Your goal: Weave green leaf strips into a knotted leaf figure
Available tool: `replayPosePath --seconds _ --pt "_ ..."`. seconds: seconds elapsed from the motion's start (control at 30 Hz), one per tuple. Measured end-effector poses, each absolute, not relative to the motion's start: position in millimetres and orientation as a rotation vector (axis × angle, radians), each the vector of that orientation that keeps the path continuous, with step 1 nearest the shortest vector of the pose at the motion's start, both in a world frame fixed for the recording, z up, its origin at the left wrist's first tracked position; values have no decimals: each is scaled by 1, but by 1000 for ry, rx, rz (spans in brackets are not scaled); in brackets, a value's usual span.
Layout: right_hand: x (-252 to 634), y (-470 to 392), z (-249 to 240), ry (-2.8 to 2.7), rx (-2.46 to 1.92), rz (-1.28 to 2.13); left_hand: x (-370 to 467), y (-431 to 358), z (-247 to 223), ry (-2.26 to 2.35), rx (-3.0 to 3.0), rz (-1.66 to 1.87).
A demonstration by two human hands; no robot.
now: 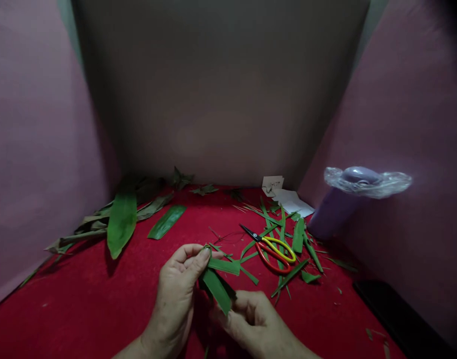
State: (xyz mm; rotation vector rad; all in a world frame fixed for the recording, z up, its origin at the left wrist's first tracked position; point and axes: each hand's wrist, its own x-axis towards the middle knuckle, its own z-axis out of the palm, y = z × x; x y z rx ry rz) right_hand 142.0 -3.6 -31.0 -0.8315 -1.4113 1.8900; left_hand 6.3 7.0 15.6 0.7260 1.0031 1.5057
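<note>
My left hand (179,284) pinches the top of a bundle of green leaf strips (218,289) between thumb and fingers. The strips fan out to the right and downward from that pinch. At the lower end of the longest strip, the fingers of my right hand (254,321) close on its tip. Part of the bundle's underside is dark and hidden. Just right of the hands lie scissors (271,249) with one red and one yellow handle, blades slightly parted. A cut leaf piece (167,222) lies flat beyond my left hand.
Leaf scraps (299,235) scatter around the scissors. A large leaf (122,219) rests among dried leaves (90,227) at left. White papers (293,203) are at the back. A purple container (333,212) with plastic wrap stands at right, near a black flat object (396,314). Walls enclose the red cloth (82,309).
</note>
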Motion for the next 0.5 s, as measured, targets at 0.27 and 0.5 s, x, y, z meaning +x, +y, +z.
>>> replayPosePath --seconds 0.27,0.5 --pt "132 -3 -38 -1573 -1037 1369 8 5 14 979 626 1487" --pt "131 -5 -36 -1759 -1032 1235 10 -1 18 990 632 1505"
